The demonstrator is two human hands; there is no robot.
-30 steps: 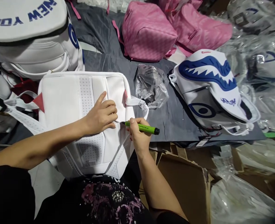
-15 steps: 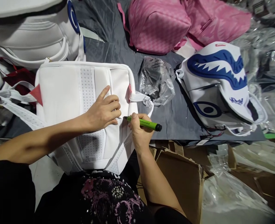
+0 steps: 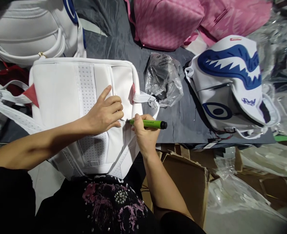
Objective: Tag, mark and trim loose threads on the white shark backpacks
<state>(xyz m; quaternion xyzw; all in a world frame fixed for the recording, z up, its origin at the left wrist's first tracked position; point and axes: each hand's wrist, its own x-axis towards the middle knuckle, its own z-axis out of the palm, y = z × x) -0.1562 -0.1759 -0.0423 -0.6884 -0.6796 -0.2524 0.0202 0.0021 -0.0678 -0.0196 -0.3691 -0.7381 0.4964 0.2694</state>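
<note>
A white backpack lies with its strap side up at the table's front edge, partly over my lap. My left hand rests on its panel, fingers spread and pressing beside a raised seam. In my right hand is a green marker with a black end pointing right. The marker's tip touches or nearly touches the backpack just right of my left fingertips. White straps with a dotted pattern hang from the bag's lower part, and small red triangles show at both sides.
Crumpled clear plastic lies on the dark table. A white-and-blue backpack is at right, pink bags at the back, another white bag at upper left. A cardboard box and plastic bags are below right.
The view has shifted slightly, so most things appear a little higher. The marker has turned closer to level in my right hand. My left hand keeps its place on the backpack.
</note>
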